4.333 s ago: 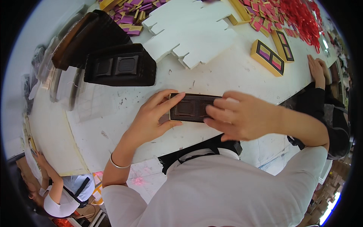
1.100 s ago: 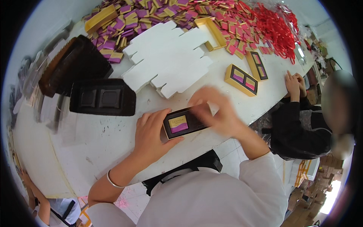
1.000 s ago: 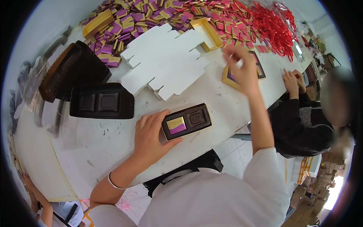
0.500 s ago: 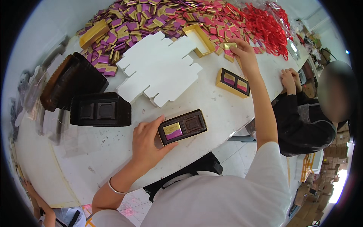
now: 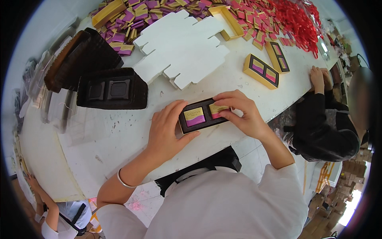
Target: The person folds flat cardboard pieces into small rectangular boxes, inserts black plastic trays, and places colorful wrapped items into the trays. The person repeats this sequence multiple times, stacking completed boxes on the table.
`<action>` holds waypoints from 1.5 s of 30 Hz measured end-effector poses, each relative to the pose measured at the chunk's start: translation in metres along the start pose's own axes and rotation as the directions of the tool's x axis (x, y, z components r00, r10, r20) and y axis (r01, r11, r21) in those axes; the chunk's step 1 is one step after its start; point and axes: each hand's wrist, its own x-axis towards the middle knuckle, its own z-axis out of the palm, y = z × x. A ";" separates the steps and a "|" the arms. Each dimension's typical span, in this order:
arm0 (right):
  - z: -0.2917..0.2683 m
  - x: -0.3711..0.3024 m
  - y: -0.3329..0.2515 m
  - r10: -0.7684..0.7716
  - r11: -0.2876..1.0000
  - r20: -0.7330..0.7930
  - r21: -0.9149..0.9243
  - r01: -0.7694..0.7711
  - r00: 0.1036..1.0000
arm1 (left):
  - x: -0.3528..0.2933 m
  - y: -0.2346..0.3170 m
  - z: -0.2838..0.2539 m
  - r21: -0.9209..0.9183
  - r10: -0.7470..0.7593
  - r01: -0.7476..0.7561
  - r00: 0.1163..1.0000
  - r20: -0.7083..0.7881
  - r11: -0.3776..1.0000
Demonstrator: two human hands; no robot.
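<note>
In front of me on the table lies a gold box with a dark two-compartment tray [image 5: 206,114]. My left hand [image 5: 165,129] grips its left end, thumb along the near side and fingers on the far side. A gold-and-purple wrapped chocolate [image 5: 194,117] fills the left compartment. Over the right compartment, my right hand [image 5: 246,115] pinches a gold-and-pink wrapped chocolate [image 5: 215,110], partly covered by the fingers. Two similar boxes, a nearer one [image 5: 255,75] and a farther one [image 5: 275,59], stand to the right, each with two chocolates.
White flat cartons [image 5: 181,49] are stacked mid-table. Left of them stand nested dark plastic trays [image 5: 115,99]. Behind are heaped wrapped chocolates [image 5: 139,16], a gold box part [image 5: 235,31] and red ribbons [image 5: 296,30]. A person in black [image 5: 328,123] sits at the right.
My right hand has come back from the chocolate heap to the box, bringing a gold-and-pink chocolate to the right compartment. The left hand still holds the box; the view has shifted.
</note>
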 end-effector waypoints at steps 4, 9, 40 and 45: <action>-0.001 0.005 0.005 -0.133 0.973 0.040 -0.187 0.138 0.990 | 0.000 -0.003 0.001 0.015 0.012 -0.012 1.000 0.013 1.000; 0.007 0.000 0.026 -0.057 0.993 -0.038 0.104 0.061 0.998 | 0.001 -0.001 0.000 0.040 0.015 -0.018 0.998 0.059 0.999; -0.077 -0.038 0.056 -0.269 0.759 -0.041 -0.624 0.185 0.962 | 0.061 0.044 0.065 0.252 0.264 -0.279 0.960 0.095 0.927; -0.142 -0.032 0.091 -0.219 0.524 -0.258 -0.845 -0.110 0.941 | 0.065 0.056 0.040 0.146 0.376 -0.381 0.925 0.057 0.913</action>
